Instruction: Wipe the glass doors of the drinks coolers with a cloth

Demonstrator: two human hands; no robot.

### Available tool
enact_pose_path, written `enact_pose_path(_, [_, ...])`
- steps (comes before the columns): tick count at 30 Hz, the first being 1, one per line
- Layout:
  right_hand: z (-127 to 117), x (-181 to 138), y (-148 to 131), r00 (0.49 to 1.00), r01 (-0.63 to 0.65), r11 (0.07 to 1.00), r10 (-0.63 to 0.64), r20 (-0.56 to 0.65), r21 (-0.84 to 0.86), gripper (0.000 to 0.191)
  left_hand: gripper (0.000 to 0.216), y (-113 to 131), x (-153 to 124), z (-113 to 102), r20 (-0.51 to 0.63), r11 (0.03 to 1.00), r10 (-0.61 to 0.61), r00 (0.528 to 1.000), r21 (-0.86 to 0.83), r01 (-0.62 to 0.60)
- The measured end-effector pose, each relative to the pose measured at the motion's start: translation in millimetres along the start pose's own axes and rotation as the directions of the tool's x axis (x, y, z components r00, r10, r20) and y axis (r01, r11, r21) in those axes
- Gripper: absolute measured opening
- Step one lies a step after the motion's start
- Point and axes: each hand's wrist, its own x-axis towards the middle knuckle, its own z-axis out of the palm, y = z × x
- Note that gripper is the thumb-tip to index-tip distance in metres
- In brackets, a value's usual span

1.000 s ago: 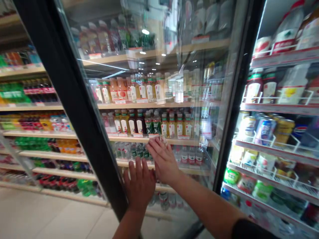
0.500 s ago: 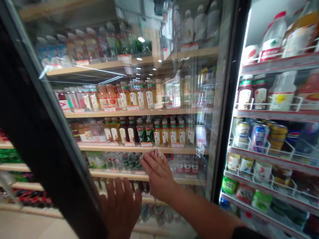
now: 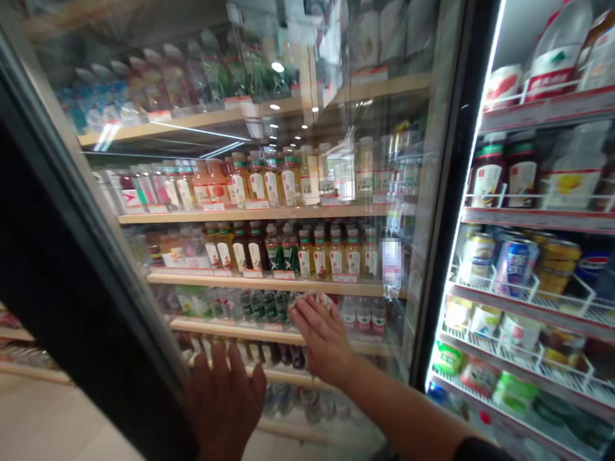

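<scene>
A glass cooler door (image 3: 408, 358) stands in front of me, with bottles showing through it. My right hand (image 3: 327, 342) presses a crumpled light cloth (image 3: 316, 298) to the glass, its fingers bent over the cloth and covering most of it. Lower and to the left, my left hand (image 3: 228, 397) is open with fingers spread. It lies on or close to the glass, beside the door's dark frame (image 3: 91, 256); exact contact cannot be made out.
To the right, lit wire-fronted cooler shelves (image 3: 542, 221) hold bottles, cans (image 3: 516, 266) and cartons. Wooden shelves (image 3: 269, 214) with bottle rows appear through the glass, mixed with reflected ceiling lights. Pale floor (image 3: 43, 416) shows at lower left.
My right hand with the cloth has slid a little to the right across the glass. My left hand sits slightly further left in view. The view itself has shifted somewhat.
</scene>
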Motion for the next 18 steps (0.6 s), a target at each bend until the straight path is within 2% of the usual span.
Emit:
enact_pose_path(5, [-12.9, 11.0, 26.8, 0.985, -0.169, 0.986, 0.169, -0.033, 0.009, 0.071, 0.078, 2.7, 3.1, -0.5, -0.025, 1.0, -0.003, 1.0, 0.014, 0.003])
enact_pose_path(11, [-19.1, -15.4, 49.4, 0.978, -0.207, 0.978, 0.207, 0.0, 0.008, 0.071, 0.078, 4.7, 2.0, -1.8, -0.009, 1.0, -0.021, 1.0, 0.0, 0.021])
enact_pose_path(15, [-29.3, -10.4, 84.9, 0.924, -0.372, 0.927, 0.374, -0.081, 0.044, 0.067, 0.079, 3.2, 0.4, -1.4, -0.009, 1.0, -0.026, 1.0, 0.001, 0.026])
enact_pose_path(18, [-30.6, -24.2, 100.0, 0.899, -0.415, 0.908, 0.419, -0.125, 0.061, 0.064, 0.079, 2.5, 0.0, -0.7, -0.014, 1.0, -0.029, 0.999, 0.003, 0.029])
